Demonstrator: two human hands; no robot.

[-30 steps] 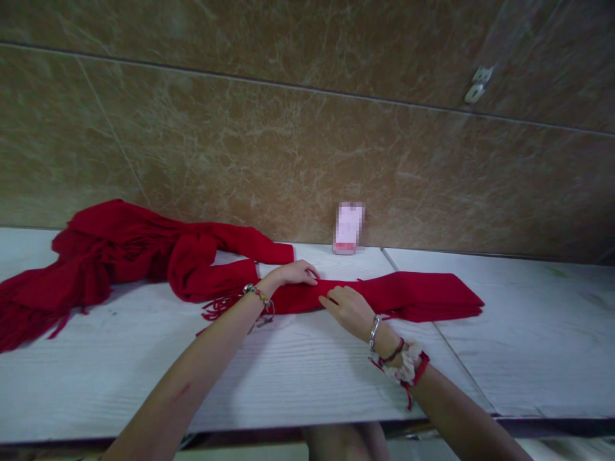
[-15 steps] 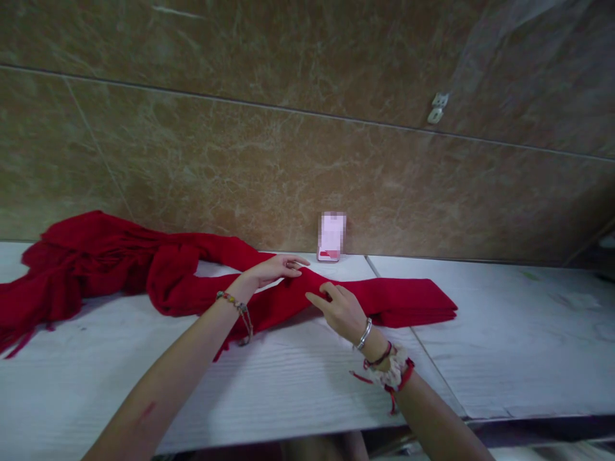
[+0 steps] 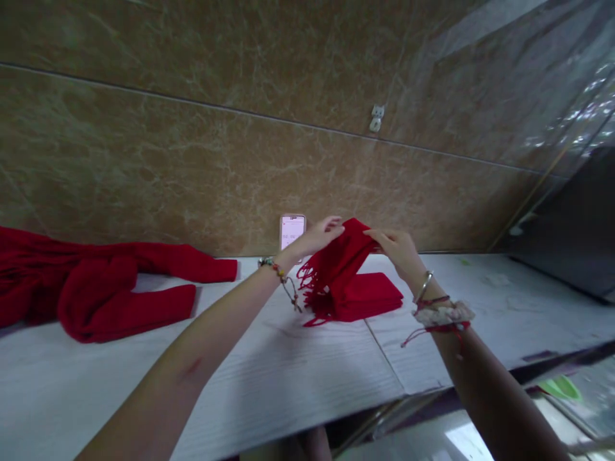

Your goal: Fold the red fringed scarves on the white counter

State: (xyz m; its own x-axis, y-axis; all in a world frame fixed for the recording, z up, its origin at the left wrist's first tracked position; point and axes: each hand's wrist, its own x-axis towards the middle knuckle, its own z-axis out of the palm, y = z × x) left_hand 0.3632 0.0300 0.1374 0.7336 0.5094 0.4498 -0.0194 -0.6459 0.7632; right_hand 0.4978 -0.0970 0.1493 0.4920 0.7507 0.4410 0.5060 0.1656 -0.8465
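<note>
- Right hand (image 3: 398,251): fingers pinch the red scarf (image 3: 346,264) by its raised flap.
- Left hand (image 3: 321,235): fingers bend at the flap's other edge; cannot tell whether pinching.
- Folded layers rest on the tabletop (image 3: 298,365).

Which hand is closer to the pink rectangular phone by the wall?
Left. The left hand is just right of the pink rectangular phone, partly overlapping it in view; the right hand is farther right, at the raised fold of red fringed cloth.

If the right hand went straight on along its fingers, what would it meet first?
The raised part of the folded red scarf, which the right hand appears to touch; beyond, possibly the left hand, though depth is unclear.
</note>
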